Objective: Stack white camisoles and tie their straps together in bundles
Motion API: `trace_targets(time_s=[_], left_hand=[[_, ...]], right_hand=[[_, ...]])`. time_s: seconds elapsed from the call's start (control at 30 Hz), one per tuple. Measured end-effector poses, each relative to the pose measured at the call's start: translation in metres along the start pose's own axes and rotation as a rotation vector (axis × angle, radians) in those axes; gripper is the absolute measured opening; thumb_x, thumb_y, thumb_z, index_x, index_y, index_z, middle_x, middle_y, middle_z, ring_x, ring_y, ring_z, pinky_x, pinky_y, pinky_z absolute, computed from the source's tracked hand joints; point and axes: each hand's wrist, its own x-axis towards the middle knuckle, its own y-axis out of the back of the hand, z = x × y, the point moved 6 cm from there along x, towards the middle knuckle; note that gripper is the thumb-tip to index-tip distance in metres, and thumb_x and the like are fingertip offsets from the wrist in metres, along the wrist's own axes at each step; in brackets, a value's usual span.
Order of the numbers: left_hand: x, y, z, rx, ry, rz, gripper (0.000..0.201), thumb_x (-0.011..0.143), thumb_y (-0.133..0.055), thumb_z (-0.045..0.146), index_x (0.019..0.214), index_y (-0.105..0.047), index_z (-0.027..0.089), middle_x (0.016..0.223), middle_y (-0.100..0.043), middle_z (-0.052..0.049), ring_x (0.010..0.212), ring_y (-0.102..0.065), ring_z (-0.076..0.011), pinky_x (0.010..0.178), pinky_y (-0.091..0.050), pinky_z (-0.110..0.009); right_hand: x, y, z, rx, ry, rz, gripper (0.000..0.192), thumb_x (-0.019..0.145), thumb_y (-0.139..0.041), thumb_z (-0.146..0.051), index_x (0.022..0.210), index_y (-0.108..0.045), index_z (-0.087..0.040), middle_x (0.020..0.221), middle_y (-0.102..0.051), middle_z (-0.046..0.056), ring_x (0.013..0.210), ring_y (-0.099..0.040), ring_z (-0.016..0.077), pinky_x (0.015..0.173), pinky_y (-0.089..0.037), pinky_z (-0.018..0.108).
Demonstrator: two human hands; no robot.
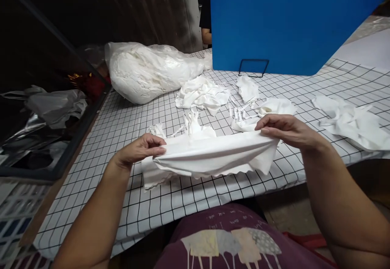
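Note:
I hold a white cloth piece [210,155] stretched between both hands just above the near edge of the checked table [128,115]. My left hand [138,149] pinches its left end, and my right hand [284,130] pinches its upper right edge. The cloth sags in folds between them, its lower edge scalloped. Behind it lie several loose white fabric scraps [202,94] and thin strips [243,112] on the table.
A clear plastic bag stuffed with white fabric [146,70] lies at the back left. A blue board [286,21] stands upright at the back with a black wire stand [253,67]. More white cloth [353,121] lies right. A dark tray with plastic wrap [45,115] sits left.

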Motion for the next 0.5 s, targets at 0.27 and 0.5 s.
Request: trace_targets(time_s=[0.27, 0.5], left_hand=[[-0.039, 0.002, 0.047, 0.066, -0.172, 0.032, 0.026, 0.086, -0.067, 0.033, 0.068, -0.066, 0.014, 0.066, -0.056, -0.004, 0.065, -0.054, -0.0150, 0.062, -0.047, -0.026], [-0.065, 0.036, 0.049, -0.061, -0.515, 0.250, 0.026, 0.084, -0.066, 0.034, 0.067, -0.066, 0.014, 0.096, -0.060, -0.011, 0.094, -0.058, -0.0246, 0.084, -0.050, -0.038]], right_hand=[[0.004, -0.008, -0.033, -0.108, 0.062, -0.044, 0.024, 0.086, -0.068, -0.042, 0.104, -0.072, -0.026, 0.084, -0.066, 0.004, 0.070, -0.058, 0.0154, 0.054, -0.043, 0.027], [0.000, -0.001, -0.044, -0.001, 0.150, -0.038, 0.022, 0.085, -0.068, -0.032, 0.107, -0.072, -0.031, 0.096, -0.070, 0.005, 0.081, -0.065, 0.0196, 0.058, -0.051, 0.029]])
